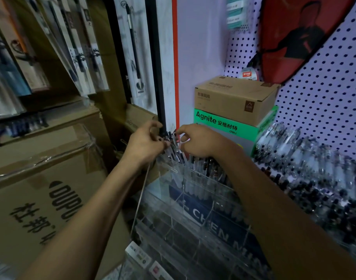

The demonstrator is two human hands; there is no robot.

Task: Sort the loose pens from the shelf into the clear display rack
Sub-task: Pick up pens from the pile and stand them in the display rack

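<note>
The clear display rack [193,199] stands between stacked cardboard cartons [41,188] at left and pen rows [314,168] at right.

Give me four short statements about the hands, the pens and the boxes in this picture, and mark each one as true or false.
1. Both hands hold a bunch of pens above the clear rack. True.
2. The brown carton sits on top of the green box. True.
3. The left hand rests on the pegboard. False: it grips the pens, beside the right hand.
4. The rack holds no pens. False: pens stand in its rear compartment.
</note>
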